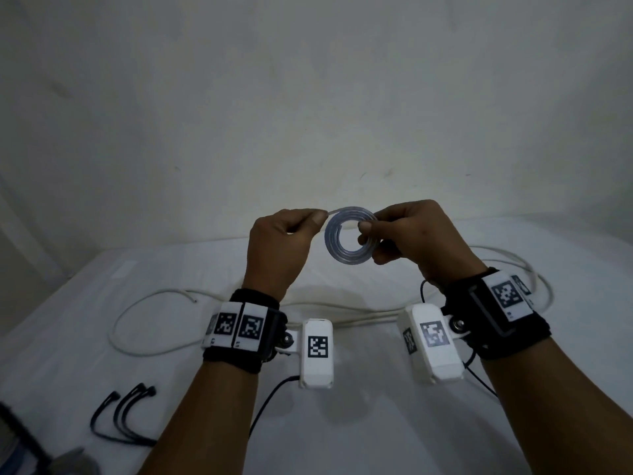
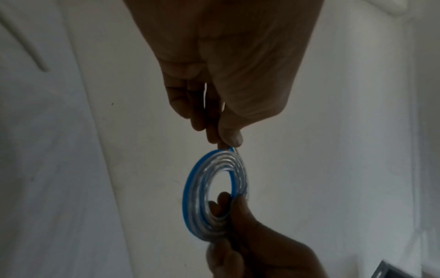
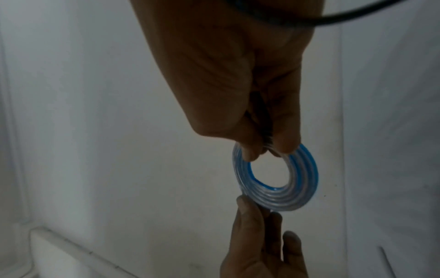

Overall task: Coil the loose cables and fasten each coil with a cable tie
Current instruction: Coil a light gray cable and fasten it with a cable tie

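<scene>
A flat coil of clear, blue-striped cable (image 1: 349, 237) is held up in the air between both hands. My left hand (image 1: 310, 222) pinches the coil's outer loose end at its upper left, thumb against forefinger (image 2: 229, 140). My right hand (image 1: 368, 234) pinches the right side of the coil (image 3: 277, 180), thumb in front and fingers through the ring (image 3: 285, 144). A long white cable (image 1: 164, 341) lies loose on the table below. Black cable ties (image 1: 126, 414) lie at the near left.
The table (image 1: 376, 440) is covered in white cloth and stands against a pale wall (image 1: 308, 97). The white cable loops far to the right (image 1: 541, 286) too. A dark object (image 1: 20, 447) sits at the near left corner. Thin black leads (image 1: 274, 395) hang from the wrist cameras.
</scene>
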